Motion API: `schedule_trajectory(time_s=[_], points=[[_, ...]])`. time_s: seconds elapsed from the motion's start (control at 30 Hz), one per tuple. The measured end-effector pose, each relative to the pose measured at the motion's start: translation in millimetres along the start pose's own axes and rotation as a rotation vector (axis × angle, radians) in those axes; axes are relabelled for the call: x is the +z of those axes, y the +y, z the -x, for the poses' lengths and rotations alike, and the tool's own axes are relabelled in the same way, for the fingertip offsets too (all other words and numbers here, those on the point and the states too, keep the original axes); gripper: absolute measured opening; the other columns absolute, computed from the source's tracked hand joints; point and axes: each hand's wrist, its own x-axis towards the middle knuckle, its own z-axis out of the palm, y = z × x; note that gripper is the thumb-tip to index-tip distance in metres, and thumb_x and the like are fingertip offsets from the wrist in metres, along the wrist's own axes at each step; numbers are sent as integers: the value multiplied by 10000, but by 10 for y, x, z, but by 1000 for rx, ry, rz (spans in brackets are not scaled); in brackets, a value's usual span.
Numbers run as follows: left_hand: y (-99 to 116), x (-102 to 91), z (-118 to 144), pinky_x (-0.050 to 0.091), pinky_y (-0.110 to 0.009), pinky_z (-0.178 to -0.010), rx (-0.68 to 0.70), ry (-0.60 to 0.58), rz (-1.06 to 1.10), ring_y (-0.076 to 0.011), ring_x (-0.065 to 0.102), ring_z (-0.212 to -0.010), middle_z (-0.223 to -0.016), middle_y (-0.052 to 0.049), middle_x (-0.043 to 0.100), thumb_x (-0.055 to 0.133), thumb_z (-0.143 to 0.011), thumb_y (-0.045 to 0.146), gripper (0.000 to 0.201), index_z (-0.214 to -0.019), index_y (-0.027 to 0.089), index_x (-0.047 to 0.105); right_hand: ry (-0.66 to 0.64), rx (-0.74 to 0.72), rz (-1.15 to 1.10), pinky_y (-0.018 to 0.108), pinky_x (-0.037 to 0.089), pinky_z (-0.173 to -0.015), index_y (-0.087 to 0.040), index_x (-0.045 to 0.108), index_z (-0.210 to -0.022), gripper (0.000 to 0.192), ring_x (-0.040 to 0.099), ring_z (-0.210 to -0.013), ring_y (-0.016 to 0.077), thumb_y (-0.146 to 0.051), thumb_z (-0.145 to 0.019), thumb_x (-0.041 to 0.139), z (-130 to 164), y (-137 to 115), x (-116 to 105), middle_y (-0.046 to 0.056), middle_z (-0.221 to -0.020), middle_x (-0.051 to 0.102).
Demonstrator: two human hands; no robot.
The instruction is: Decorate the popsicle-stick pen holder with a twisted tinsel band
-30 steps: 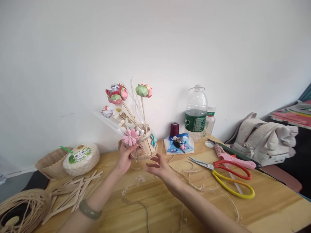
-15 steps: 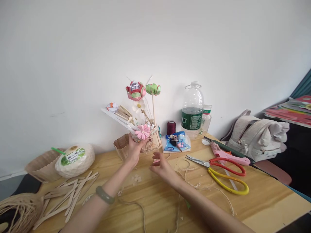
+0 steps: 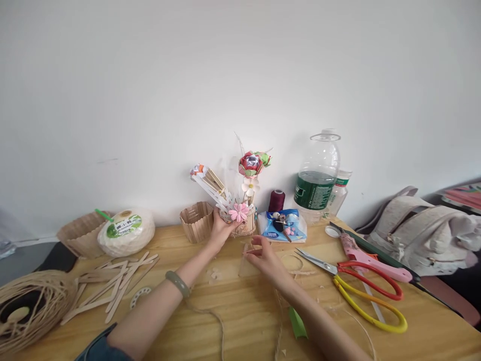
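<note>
Against a plain white wall, a light wooden table (image 3: 248, 311) carried the work, and near its back edge stood a small pot of wooden sticks wrapped in twine (image 3: 244, 228), filled with folded paper flowers on thin skewers (image 3: 251, 164) and fronted by a pink paper daisy (image 3: 239, 212). The left hand (image 3: 221, 231) gripped that pot from its left side, fingers curled round the wall just under the daisy, thumb toward the front. The right hand (image 3: 263, 253) lay just in front of the pot and apart from it, low over the table, its fingertips pinched together; whether they held anything could not be told. A jade-green bangle (image 3: 178, 283) sat on the left wrist. Just left of the pot stood an empty cup of wooden sticks (image 3: 197, 220); just right lay a blue tissue pack (image 3: 282, 226), with a dark red thread spool (image 3: 276, 200) and a large clear water bottle (image 3: 317, 175) behind it. Farther right lay red-and-yellow scissors (image 3: 361, 291) and a pink glue gun (image 3: 372, 258). Loose flat wooden sticks (image 3: 112, 288) and a coil of raffia (image 3: 30, 306) lay well apart at the left.
</note>
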Motion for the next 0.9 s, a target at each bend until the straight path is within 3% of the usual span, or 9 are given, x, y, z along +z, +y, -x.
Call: schedule_trajectory(time_s=[0.13,0.27,0.5,0.67,0.9], points=[[-138,-101,-50,267,-337,-1024,72,-7,-38,-196,445,-1179,-1255,-93,465,777,-562,229,719,-1155,212,371,-27,-2,15,355,449,-807,-190,400,-1040,422,606,-893,198,-333,-680,569,-1,-1,5,101,-1141,470],[-237,-135,-66,269,-347,-1019,57,-27,-58,-204,458,-1163,-1256,-109,461,784,-542,218,766,-1176,212,355,-45,-4,46,371,451,-799,-185,423,-1021,369,598,-928,223,-316,-703,558,5,11,13,96,-1060,528],[-186,-230,-90,219,-377,-1048,-36,-79,-76,-241,374,-1235,-1304,-126,419,808,-440,134,976,-1261,218,288,-40,-34,75,374,472,-787,-194,513,-909,251,597,-904,231,-253,-678,590,-9,43,64,57,-894,590],[-34,-304,-29,226,-379,-1051,-93,-135,-84,-258,372,-1236,-1337,-136,404,779,-458,68,894,-1239,197,365,6,-97,101,374,480,-785,-199,510,-979,262,583,-923,217,-277,-731,548,-17,-79,45,73,-1003,569],[58,-280,70,285,-421,-1021,-145,-145,-59,-292,445,-1182,-1257,-140,514,770,-548,161,678,-1163,184,484,116,-167,157,395,447,-855,-206,412,-1186,545,512,-1057,237,-239,-667,579,-308,-291,114,104,-1211,457]])
